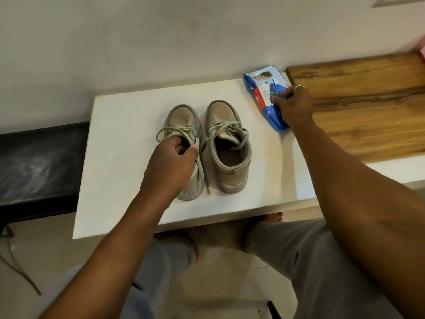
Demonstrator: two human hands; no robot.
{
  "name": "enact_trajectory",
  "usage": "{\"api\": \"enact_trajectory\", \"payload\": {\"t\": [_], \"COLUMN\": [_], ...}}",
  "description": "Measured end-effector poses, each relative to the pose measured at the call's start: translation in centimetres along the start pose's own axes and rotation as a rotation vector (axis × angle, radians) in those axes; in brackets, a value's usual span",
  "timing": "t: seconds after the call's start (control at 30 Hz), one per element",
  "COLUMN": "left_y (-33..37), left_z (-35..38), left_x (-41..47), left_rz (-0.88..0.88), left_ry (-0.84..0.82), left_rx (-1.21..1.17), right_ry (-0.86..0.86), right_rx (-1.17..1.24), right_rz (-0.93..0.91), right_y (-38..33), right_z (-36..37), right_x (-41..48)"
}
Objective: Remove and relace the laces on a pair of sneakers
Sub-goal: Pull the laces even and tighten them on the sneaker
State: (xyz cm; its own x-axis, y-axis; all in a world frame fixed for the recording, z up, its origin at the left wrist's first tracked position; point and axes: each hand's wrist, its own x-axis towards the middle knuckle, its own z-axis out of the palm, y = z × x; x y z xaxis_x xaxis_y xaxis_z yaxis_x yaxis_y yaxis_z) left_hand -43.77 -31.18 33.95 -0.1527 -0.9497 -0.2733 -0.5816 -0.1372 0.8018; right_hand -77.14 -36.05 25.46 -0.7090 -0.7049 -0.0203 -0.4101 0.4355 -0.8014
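The left sneaker [186, 125] stands toe towards the wall on a white table [119, 157], its grey laces [202, 166] still threaded, one loose end trailing down its side to the heel. The left hand [171, 164] grips this sneaker at the ankle opening, fingers curled inside and thumb outside.

Just right of the left sneaker, not touching it, stands the right sneaker [226, 157], also laced. Further right of the left sneaker lies a blue pack of wipes [262, 88] with a child's picture and a red-and-white label; its writing is too blurred to read. The right hand [293, 104] pinches the pack's top with curled fingers.

Left of the left sneaker is a black bench [39, 162]. Far to its right is a wooden shelf [368, 107], behind it a pale wall [161, 42], and below it a tiled floor [225, 272].
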Motion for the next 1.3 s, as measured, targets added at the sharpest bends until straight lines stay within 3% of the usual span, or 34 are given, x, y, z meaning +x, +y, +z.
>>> {"api": "enact_trajectory", "payload": {"t": [0.33,0.5,0.7,0.77,0.93,1.07,1.23,1.3], "left_y": [-0.2,-0.1,-0.6,-0.5,0.8,2.6,2.6,1.9], "left_z": [-0.1,-0.2,-1.5,-2.0,-3.2,-3.5,0.2,1.8], "left_x": [0.0,-0.1,0.6,0.7,-0.4,-2.1,-1.9,-0.7], "left_rz": [-0.005,0.015,0.024,0.019,0.055,0.211,0.298,0.302], "left_ry": [0.008,0.08,0.139,0.154,0.227,0.343,-0.049,-0.026], "left_rx": [0.002,0.112,0.257,0.282,0.426,0.585,0.248,0.231], "right_ry": [-0.037,-0.039,0.178,0.18,0.056,-0.042,-0.471,-0.55], "right_rx": [-0.063,-0.031,-0.026,-0.064,-0.065,-0.057,-0.072,-0.097], "right_rz": [-0.108,-0.086,-0.169,-0.22,-0.282,-0.286,-0.077,-0.04], "right_y": [0.0,0.0,-1.0,-1.6,-3.3,-6.0,-8.4,-8.3], "right_z": [0.4,0.6,0.0,-0.2,-0.9,-2.2,-3.4,-3.1], "right_x": [0.1,0.3,0.2,-0.3,-3.1,-6.5,-11.7,-13.3]}}
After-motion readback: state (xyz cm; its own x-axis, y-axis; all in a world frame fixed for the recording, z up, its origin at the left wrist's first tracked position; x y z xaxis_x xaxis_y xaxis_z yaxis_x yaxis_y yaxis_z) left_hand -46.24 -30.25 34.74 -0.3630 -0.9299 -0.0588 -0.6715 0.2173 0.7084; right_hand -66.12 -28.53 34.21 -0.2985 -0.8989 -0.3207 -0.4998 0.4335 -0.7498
